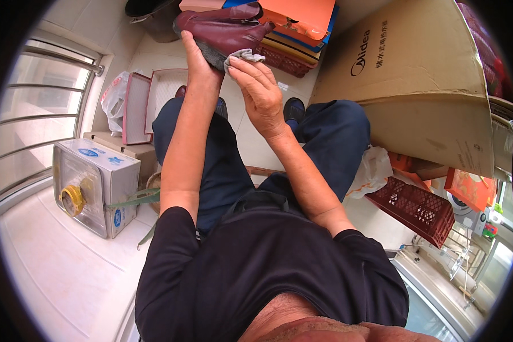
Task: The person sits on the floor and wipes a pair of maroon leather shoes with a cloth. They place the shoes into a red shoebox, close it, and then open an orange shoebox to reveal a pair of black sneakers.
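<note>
A burgundy leather ankle boot with a dark grey sole is held up in front of me, its zip showing near the open shaft. My left hand supports it from below, the thumb along the sole's edge. Bunched under the fingers of my right hand is a grey cloth, which lies close against the boot's sole side. Part of another burgundy shoe shows beside my left knee, mostly hidden by the trouser leg.
An open pink-edged shoebox and its lid stand left, near a white plastic bag. Orange boxes sit on a red crate ahead. A large Midea carton and a dark red crate are right.
</note>
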Demonstrator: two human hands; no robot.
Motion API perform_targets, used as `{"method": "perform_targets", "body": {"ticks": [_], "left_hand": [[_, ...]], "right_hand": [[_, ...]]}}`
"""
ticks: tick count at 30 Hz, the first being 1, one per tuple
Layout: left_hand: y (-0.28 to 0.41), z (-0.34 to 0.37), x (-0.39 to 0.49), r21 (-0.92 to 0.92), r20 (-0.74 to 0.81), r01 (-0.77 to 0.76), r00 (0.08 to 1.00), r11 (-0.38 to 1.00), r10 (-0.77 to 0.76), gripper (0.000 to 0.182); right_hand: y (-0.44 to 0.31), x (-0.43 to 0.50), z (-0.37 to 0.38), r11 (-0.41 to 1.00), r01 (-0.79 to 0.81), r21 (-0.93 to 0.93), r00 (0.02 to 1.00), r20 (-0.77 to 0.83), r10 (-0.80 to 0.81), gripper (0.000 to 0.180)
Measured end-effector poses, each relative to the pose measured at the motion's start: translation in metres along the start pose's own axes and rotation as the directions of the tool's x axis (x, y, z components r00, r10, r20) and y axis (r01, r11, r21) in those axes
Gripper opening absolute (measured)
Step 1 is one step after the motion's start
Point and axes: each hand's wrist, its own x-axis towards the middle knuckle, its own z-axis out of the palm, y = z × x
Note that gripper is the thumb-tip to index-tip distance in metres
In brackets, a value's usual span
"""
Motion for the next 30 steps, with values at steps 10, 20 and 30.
{"method": "perform_targets", "body": {"ticks": [10,20,30], "left_hand": [[0.009,0.004,-0.005,0.047,0.079,-0.208,0.976,0.977,0.204,0.077],[0.002,0.005,-0.008,0.108,0.127,-0.208,0.973,0.972,0.195,0.066],[0.010,-0.007,0.000,-0.131,0.347,0.124,0.935,0.984,-0.072,0.082]], "right_hand": [[0.012,-0.002,-0.019,0.396,-0.570,0.719,0.707,0.184,0.683,0.024],[0.013,0.027,0.010,0.953,0.112,-0.283,0.993,-0.002,-0.117,0.028],[0.065,0.027,-0.003,0.492,-0.476,0.729,0.710,-0.011,0.704,0.024]]}}
